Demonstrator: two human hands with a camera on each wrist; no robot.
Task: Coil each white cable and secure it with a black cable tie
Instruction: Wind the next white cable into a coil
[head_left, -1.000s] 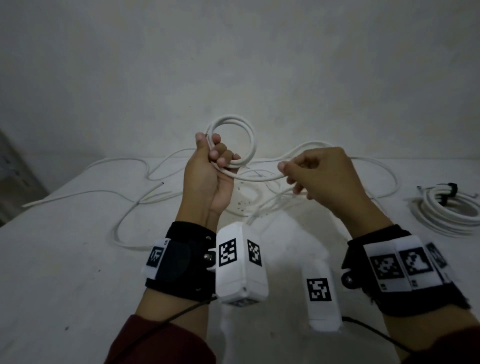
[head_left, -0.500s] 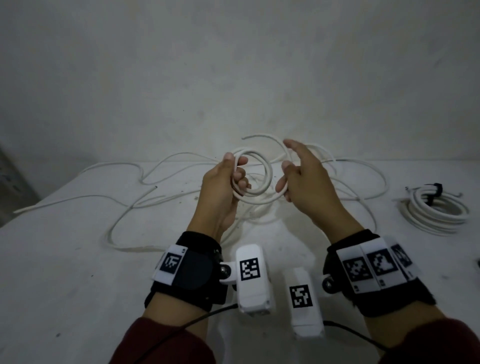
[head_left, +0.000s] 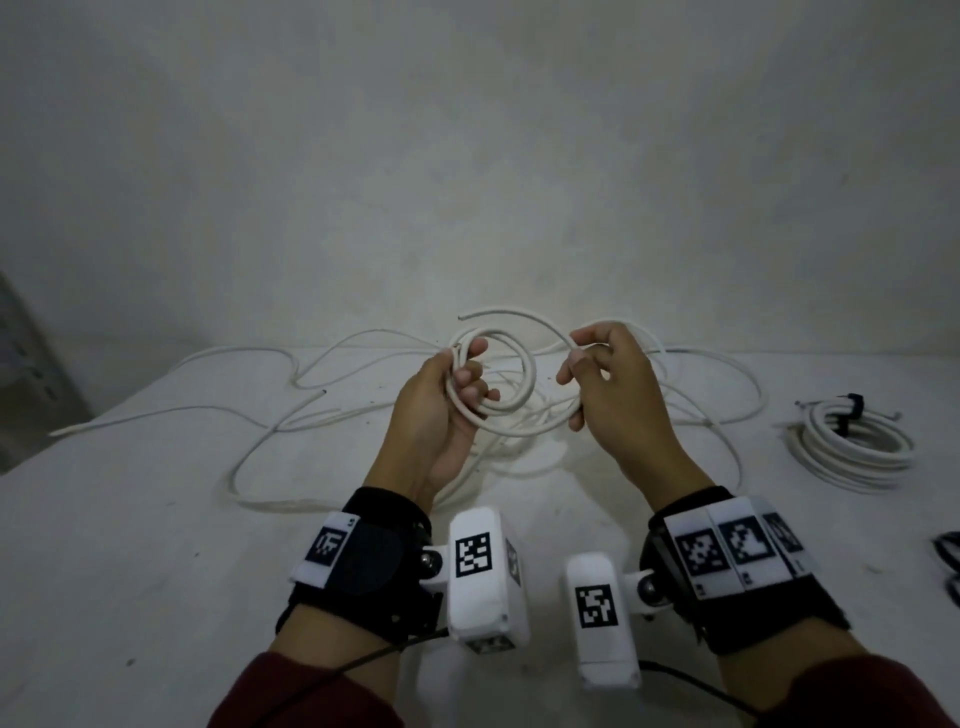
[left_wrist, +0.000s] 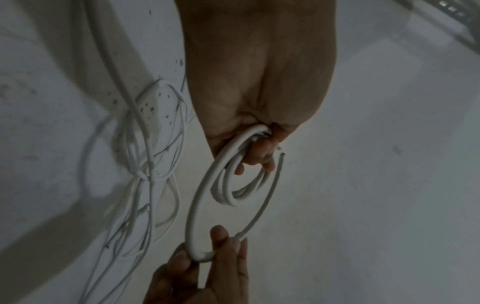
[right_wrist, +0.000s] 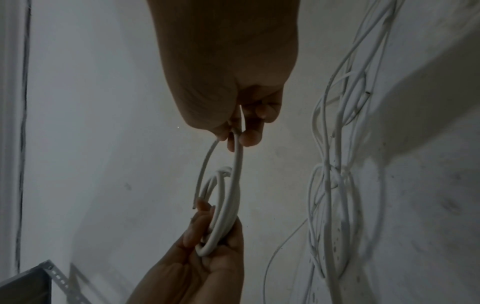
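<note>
A white table (head_left: 130, 545) is sitting against a plain pale wall (head_left: 467, 156). Loose white cables (head_left: 311, 415) are lying all over it. On the right, a tied coil (head_left: 852, 441) with a black cable tie (head_left: 847, 413) is resting. The left hand (head_left: 431, 415) is curling its fingers round the small loops of a white cable (head_left: 519, 384), above the table. The right hand (head_left: 613, 395) is pinching a bigger loop of it.

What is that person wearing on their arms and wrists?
Dark red sleeves cover both forearms. Each wrist has a black strap: the left wrist strap and the right wrist strap both carry white patches with black square-pattern markers. A white box-shaped camera with the same kind of marker sticks out from each strap, each trailing a thin black cable.
</note>
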